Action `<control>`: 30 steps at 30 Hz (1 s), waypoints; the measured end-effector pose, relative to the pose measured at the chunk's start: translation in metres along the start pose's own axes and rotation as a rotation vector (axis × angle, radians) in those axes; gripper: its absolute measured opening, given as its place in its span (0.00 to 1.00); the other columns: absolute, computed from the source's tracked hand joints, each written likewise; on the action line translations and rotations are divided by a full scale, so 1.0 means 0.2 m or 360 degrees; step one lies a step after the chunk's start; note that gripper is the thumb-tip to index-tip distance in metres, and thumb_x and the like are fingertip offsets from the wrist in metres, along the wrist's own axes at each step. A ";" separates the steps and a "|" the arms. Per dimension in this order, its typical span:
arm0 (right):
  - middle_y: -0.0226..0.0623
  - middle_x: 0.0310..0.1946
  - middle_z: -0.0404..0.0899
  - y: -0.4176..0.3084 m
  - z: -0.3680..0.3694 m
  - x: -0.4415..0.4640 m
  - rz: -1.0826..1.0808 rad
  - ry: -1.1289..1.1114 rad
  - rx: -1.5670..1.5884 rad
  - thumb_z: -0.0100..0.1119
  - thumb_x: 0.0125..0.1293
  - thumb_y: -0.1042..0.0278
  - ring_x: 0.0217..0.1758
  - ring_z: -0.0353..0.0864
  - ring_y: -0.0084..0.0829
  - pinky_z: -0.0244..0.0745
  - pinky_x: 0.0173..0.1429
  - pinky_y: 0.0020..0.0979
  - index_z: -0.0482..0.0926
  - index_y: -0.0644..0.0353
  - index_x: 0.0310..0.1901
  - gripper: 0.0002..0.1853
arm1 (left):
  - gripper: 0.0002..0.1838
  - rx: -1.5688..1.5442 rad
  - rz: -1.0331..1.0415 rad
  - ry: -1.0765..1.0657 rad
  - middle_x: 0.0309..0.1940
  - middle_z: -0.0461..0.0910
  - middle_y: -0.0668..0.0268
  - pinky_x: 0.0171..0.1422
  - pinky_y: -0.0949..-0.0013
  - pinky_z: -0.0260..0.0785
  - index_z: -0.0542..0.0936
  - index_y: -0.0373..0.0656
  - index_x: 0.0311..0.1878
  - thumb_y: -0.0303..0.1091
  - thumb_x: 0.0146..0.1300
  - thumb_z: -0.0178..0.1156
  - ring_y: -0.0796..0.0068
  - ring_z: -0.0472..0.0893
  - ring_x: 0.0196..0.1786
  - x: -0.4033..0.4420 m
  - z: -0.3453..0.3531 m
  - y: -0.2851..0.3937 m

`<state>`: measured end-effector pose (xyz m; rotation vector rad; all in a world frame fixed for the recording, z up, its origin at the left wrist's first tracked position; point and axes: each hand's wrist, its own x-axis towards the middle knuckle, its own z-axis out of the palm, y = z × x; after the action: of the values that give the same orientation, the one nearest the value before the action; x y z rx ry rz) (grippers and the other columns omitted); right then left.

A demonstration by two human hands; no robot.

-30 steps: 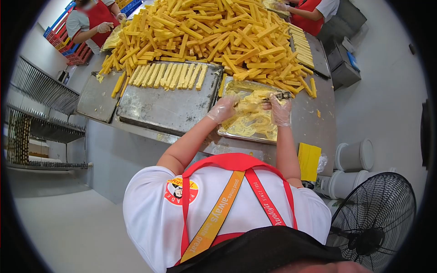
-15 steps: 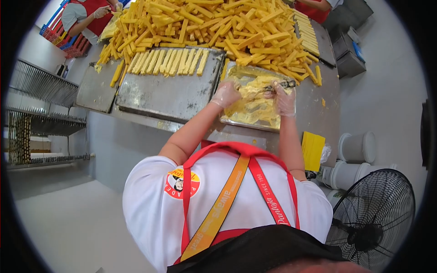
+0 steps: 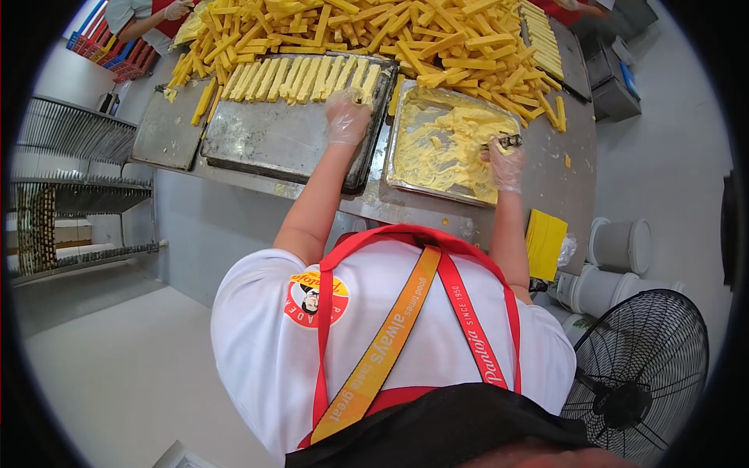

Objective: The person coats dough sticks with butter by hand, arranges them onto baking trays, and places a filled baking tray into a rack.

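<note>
My left hand [image 3: 348,118], in a clear glove, is at the right end of a row of cream-coated bread sticks [image 3: 300,79] on a dark metal baking tray [image 3: 273,131]. Its fingers are closed on the near end of the last coated stick [image 3: 367,81]. My gloved right hand [image 3: 505,162] grips a dark-handled tool [image 3: 510,141], whose working end I cannot make out. That hand is over the right side of a shallow metal pan [image 3: 441,193], smeared with pale yellow cream [image 3: 445,148].
Plain yellow sticks [image 3: 437,47] lie heaped behind the trays. Another tray [image 3: 168,140] stands at left, a filled one [image 3: 542,39] at back right. Co-workers' gloved hands [image 3: 178,9] show at the top. A fan [image 3: 632,398], white buckets [image 3: 620,243] and racks [image 3: 78,171] surround the table.
My left hand has moved left from the cream pan to the right end of the coated row. My right hand stays at the pan's right side with the tool. The view has shifted slightly.
</note>
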<state>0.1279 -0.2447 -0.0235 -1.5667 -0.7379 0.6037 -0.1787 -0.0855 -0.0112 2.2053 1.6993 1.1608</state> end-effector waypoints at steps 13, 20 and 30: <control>0.35 0.31 0.84 -0.07 0.02 0.00 0.0067 -0.0357 0.0205 0.69 0.64 0.67 0.26 0.83 0.25 0.78 0.29 0.27 0.78 0.61 0.41 0.11 | 0.08 0.0296 -0.0007 -0.0118 0.33 0.81 0.49 0.48 0.54 0.74 0.81 0.38 0.33 0.29 0.50 0.62 0.47 0.81 0.41 -0.02 0.03 -0.10; 0.37 0.33 0.84 -0.12 0.07 0.03 -0.1076 0.0045 -0.1033 0.68 0.65 0.65 0.27 0.84 0.26 0.79 0.30 0.27 0.79 0.61 0.42 0.10 | 0.23 0.0701 0.0178 -0.0012 0.41 0.80 0.48 0.56 0.53 0.72 0.79 0.39 0.45 0.51 0.61 0.64 0.47 0.80 0.49 0.44 0.03 -0.45; 0.36 0.33 0.84 -0.01 0.00 0.17 0.0245 0.0036 -0.0043 0.65 0.64 0.69 0.29 0.85 0.27 0.80 0.36 0.29 0.79 0.65 0.40 0.09 | 0.22 0.0688 0.0112 -0.0755 0.63 0.75 0.58 0.66 0.52 0.69 0.77 0.56 0.61 0.52 0.67 0.56 0.53 0.74 0.65 1.01 0.26 -0.57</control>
<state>0.1502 -0.2182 -0.0214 -1.6631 -0.6145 0.6900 -0.2195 0.1491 -0.0094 2.5227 1.7814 0.2385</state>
